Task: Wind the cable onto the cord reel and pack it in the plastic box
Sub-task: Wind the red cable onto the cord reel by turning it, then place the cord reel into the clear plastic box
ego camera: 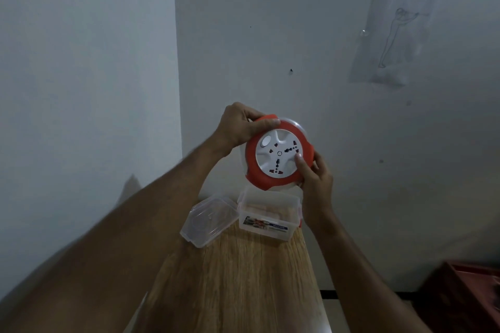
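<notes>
L hand: arm raised, fingers curled over top-left rim of cord reel, gripping it. R hand: holds lower-right rim, thumb pressed on white socket face. Reel: held upright in air, above plastic box. Box: open, on wooden table; lid just beside, left.

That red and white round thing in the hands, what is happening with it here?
A person holds the cord reel up in the air with both hands. The left hand grips its upper rim; the right hand holds the lower right edge, thumb on the white face. No loose cable is visible. Below, on the wooden table, the plastic box stands open, its lid beside it.
</notes>
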